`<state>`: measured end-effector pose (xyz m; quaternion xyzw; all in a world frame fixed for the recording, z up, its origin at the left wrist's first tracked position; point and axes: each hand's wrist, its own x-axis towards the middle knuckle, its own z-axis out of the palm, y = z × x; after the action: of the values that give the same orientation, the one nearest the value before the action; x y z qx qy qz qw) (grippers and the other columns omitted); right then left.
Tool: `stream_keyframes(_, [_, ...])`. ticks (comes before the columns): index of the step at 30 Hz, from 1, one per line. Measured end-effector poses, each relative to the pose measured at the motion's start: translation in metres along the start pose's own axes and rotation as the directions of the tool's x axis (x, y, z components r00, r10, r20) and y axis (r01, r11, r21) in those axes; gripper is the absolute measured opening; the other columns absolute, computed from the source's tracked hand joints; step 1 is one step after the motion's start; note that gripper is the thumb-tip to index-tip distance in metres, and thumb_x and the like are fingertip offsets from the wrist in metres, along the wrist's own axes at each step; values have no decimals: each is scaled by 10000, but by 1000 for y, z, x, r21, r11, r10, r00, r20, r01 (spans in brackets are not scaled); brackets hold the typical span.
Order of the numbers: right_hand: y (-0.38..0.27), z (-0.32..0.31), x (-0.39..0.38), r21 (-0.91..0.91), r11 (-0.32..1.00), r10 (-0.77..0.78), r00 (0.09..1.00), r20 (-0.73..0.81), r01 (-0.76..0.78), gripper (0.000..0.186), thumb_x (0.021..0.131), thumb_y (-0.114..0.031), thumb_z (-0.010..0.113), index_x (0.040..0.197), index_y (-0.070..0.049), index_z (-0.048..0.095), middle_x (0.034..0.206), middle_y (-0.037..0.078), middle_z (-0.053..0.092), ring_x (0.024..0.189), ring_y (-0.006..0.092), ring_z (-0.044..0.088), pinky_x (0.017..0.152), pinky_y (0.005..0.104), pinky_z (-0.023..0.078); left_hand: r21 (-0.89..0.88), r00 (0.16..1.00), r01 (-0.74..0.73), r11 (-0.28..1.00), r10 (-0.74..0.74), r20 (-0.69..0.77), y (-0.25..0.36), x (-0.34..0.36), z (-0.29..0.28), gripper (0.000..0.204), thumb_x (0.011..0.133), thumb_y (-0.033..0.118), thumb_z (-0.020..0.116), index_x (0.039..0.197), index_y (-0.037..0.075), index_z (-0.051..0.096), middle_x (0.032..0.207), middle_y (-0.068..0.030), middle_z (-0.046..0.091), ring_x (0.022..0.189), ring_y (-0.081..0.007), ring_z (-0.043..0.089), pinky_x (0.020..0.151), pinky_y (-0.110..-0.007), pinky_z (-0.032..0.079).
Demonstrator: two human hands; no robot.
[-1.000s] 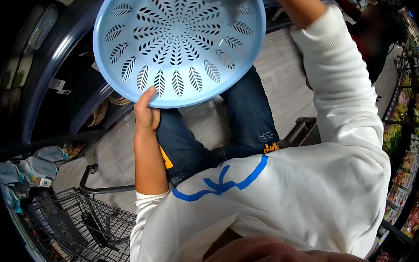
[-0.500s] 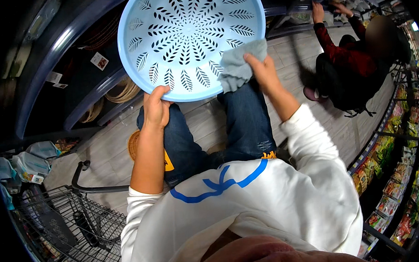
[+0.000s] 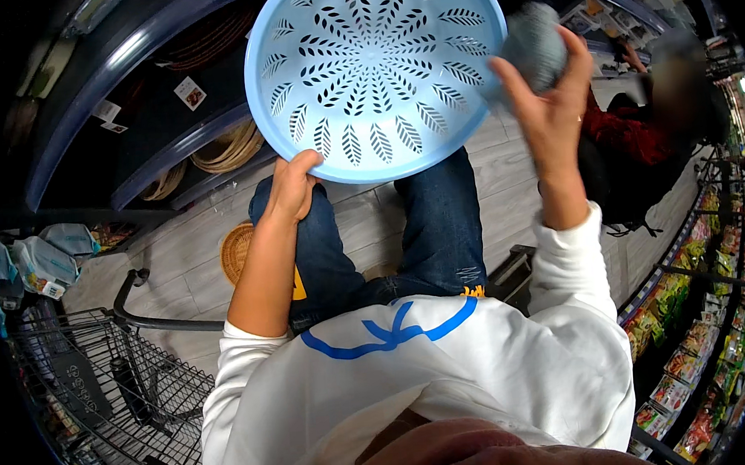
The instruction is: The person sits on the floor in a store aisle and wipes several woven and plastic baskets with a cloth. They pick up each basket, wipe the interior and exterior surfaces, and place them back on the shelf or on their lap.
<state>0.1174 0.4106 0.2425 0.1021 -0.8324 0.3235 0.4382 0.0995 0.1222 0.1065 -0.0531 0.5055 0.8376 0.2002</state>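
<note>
A round light-blue plastic basket (image 3: 372,55) with leaf-shaped holes is held up in front of me, above my knees. My left hand (image 3: 294,184) grips its near-left rim, thumb over the edge. At the basket's right rim my right hand (image 3: 547,90) holds a grey cloth (image 3: 535,48), bunched between thumb and fingers. The cloth and fingers are partly smeared by motion, and whether the cloth touches the rim I cannot tell.
Dark shelves with price tags and woven rings (image 3: 227,148) stand ahead left. A wire shopping cart (image 3: 126,392) is at lower left, a small wicker basket (image 3: 237,251) by my leg. To the right, a person in dark red (image 3: 627,136) crouches near shelves of packets (image 3: 686,341).
My right hand has moved up and right with the cloth, from the basket's near-right inside to its right rim. The basket sits further right in view, still in my left hand.
</note>
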Motion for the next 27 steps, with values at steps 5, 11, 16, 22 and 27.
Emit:
stream_keyframes(5, [-20, 136, 7, -123, 774, -548, 755, 360, 621, 323, 731, -35, 572, 1042, -122, 569, 1077, 55, 541, 1040, 253, 508, 886, 352, 410, 89, 998, 20, 996, -26, 58, -3, 2, 0, 438, 719, 8, 519, 1146, -75, 468, 1024, -144, 584, 890, -219, 584, 722, -324, 498])
stream_keyframes(11, [8, 132, 31, -306, 751, -367, 756, 543, 585, 277, 721, -58, 543, 979, -155, 571, 1038, 27, 559, 971, 235, 540, 820, 370, 434, 20, 996, 51, 999, -52, 70, 8, -7, -1, 523, 706, 7, 515, 1210, -92, 414, 1062, -151, 569, 920, -217, 573, 800, -321, 475])
stream_keyframes(16, [48, 78, -22, -587, 681, -66, 835, 546, 437, 182, 740, -90, 532, 921, -66, 520, 879, 98, 536, 810, 274, 538, 683, 376, 451, 6, 996, 32, 999, -33, 88, 4, 0, -6, 539, 713, 17, 512, 1230, -89, 398, 1071, -152, 562, 941, -216, 567, 813, -325, 473])
stream_keyframes(22, [-33, 109, -121, -389, 906, 188, 667, 721, 165, 146, 745, -133, 538, 857, -41, 524, 838, 142, 535, 792, 309, 549, 695, 422, 458, 28, 997, 35, 999, -37, 72, 1, -1, -4, 534, 720, 36, 503, 1233, -74, 403, 1077, -134, 557, 915, -203, 563, 785, -326, 482])
stream_keyframes(27, [-63, 106, -84, 8, 828, 186, 290, 939, -560, 281, 769, -197, 511, 955, 14, 530, 828, 200, 576, 782, 306, 543, 711, 407, 420, 77, 998, 47, 996, -51, 48, 7, -6, 1, 530, 725, 47, 491, 1236, -64, 405, 1060, -123, 561, 891, -199, 567, 767, -328, 491])
